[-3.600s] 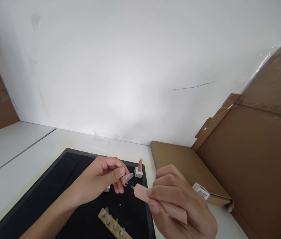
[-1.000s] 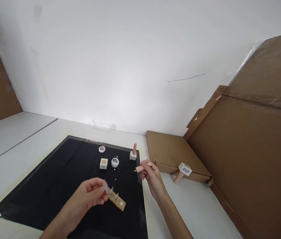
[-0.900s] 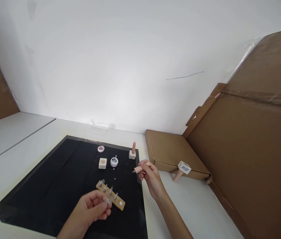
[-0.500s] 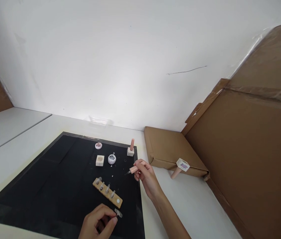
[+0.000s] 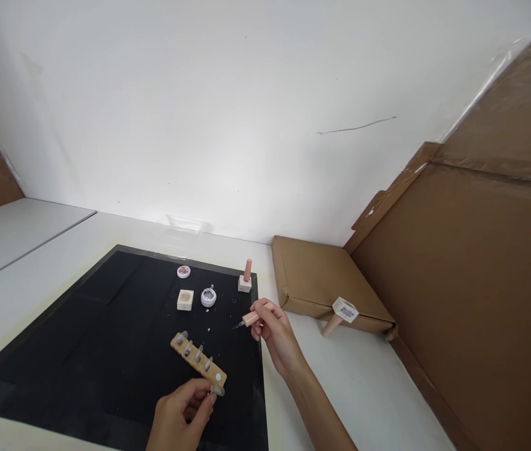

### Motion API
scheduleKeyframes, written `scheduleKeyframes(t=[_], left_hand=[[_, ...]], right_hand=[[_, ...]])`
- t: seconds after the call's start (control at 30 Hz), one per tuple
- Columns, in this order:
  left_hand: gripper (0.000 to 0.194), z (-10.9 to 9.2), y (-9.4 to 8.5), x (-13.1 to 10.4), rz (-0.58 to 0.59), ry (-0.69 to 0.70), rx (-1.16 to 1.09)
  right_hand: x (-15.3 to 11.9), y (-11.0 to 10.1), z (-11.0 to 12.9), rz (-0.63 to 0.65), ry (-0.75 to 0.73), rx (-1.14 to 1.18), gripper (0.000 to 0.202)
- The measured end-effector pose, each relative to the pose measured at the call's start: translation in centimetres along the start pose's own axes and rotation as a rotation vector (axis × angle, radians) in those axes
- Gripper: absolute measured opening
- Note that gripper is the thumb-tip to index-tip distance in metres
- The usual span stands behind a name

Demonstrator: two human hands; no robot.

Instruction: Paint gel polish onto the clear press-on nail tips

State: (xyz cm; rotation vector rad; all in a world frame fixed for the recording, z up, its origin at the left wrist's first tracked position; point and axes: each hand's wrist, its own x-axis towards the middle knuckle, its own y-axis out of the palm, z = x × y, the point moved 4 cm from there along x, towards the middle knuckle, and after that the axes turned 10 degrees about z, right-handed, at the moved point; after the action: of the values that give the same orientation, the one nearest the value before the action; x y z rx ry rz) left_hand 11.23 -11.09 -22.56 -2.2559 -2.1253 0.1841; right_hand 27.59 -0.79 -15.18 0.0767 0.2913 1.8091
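Observation:
Between thumb and fingers, my left hand (image 5: 183, 413) pinches a clear nail tip (image 5: 217, 390) just below the near end of a wooden strip (image 5: 206, 369). Several clear nail tips (image 5: 198, 354) stand along that strip, and a white dot marks its near end. My right hand (image 5: 272, 329) holds a pink-handled brush (image 5: 252, 318), its bristles pointing left over the black mat. Beyond the strip sit a cream square block (image 5: 185, 300) and a small round open jar (image 5: 208, 296).
A round lid-like piece (image 5: 184, 272) and a pink-capped bottle (image 5: 245, 284) stand near the back of the black mat (image 5: 100, 313). Right of the mat lies a flat cardboard box (image 5: 326, 269), with another pink-capped bottle (image 5: 345, 310) tilted at its front edge.
My left hand has moved slightly up and left with the nail tip, closer to the strip's end. My right hand still holds the brush nearly in place. The view has shifted a little.

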Motion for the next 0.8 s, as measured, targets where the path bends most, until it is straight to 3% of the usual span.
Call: scheduleKeyframes(t=[0.37, 0.6, 0.8], left_hand=[[0.035, -1.4, 0.9, 1.0, -0.022, -0.021, 0.117], [0.022, -1.8, 0.9, 1.4, -0.044, 0.043, 0.215], [0.025, -2.1, 0.6, 1.5, -0.060, 0.038, 0.284]], right_hand=[[0.1, 0.2, 0.0, 0.018, 0.007, -0.002, 0.029], [0.3, 0.3, 0.0, 0.020, 0.017, -0.017, 0.028], [0.3, 0.6, -0.1, 0.029, 0.025, -0.034, 0.028]])
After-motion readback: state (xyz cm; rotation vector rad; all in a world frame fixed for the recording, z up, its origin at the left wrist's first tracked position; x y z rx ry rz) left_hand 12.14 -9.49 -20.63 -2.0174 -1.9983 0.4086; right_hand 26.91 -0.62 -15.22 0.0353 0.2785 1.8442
